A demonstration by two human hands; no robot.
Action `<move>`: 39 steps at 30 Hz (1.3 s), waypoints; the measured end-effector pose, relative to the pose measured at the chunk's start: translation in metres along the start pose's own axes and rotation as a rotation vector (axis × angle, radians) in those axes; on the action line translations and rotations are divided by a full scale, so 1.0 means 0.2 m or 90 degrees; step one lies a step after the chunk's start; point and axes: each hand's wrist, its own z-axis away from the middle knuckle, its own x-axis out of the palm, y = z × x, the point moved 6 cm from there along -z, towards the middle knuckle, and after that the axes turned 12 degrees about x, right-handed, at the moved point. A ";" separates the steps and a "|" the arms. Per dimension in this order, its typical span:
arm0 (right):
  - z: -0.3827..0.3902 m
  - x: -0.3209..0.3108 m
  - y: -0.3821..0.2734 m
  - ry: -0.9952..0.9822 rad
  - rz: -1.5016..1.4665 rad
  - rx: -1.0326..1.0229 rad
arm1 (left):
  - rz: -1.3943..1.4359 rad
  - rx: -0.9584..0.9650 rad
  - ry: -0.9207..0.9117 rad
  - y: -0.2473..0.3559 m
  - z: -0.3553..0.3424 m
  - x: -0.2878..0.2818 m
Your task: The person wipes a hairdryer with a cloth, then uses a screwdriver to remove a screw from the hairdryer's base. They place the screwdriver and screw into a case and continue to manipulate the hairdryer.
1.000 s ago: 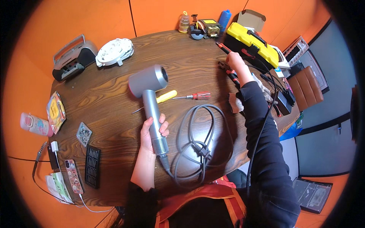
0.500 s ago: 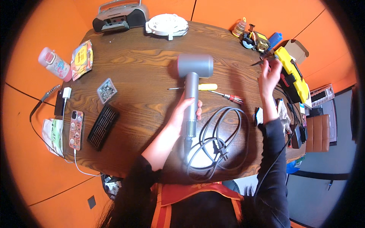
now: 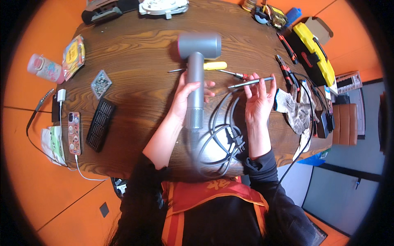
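A grey hair dryer (image 3: 195, 78) stands out above the table, its barrel away from me. My left hand (image 3: 179, 100) is wrapped round its handle. The dryer's black cord (image 3: 216, 137) lies coiled below it, with the plug (image 3: 239, 142) on top. To the right, my right hand (image 3: 258, 104) has its palm turned up and pinches a slim grey pen-shaped screwdriver (image 3: 251, 82) between thumb and fingers. Its thin end points left toward the dryer. Beyond the hands lie a yellow-handled screwdriver (image 3: 215, 65) and a red-handled screwdriver (image 3: 241, 76), both partly hidden.
On the left are a black bit case (image 3: 100, 125), a phone (image 3: 74, 133) with a charging cable and a clear box of screws (image 3: 101, 84). Pliers (image 3: 284, 69), work gloves (image 3: 296, 110) and a yellow-black toolbox (image 3: 319, 53) line the right side.
My right hand has come from beside the toolbox toward the dryer, bringing the slim screwdriver with it. My left hand keeps its hold on the dryer. The whole view has shifted.
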 end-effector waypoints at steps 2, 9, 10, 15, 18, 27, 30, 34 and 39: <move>0.01 -0.01 -0.03 -0.028 -0.007 -0.030 | -0.028 0.017 -0.010 0.00 0.00 0.01; 0.00 -0.11 -0.11 0.084 0.010 -0.093 | 0.017 0.055 -0.116 0.01 0.03 0.09; -0.01 -0.12 -0.09 0.090 0.019 -0.065 | 0.024 0.073 -0.102 0.02 0.02 0.09; -0.05 -0.19 -0.08 0.133 0.066 0.000 | 0.004 0.102 0.007 0.07 0.00 0.02; -0.07 -0.22 -0.11 0.140 0.072 0.002 | -0.034 0.162 0.054 0.09 0.01 -0.01; -0.16 -0.09 -0.11 0.084 0.301 0.070 | 0.002 0.226 0.242 -0.02 -0.20 -0.07; -0.17 -0.03 -0.05 -0.011 0.209 0.068 | -0.008 0.144 0.174 -0.04 -0.30 -0.02; -0.13 -0.04 -0.11 -0.064 0.099 -0.047 | 0.029 0.126 0.052 0.03 -0.18 -0.02; -0.07 -0.08 -0.09 0.027 0.087 0.024 | 0.115 -0.006 0.071 0.04 -0.03 -0.11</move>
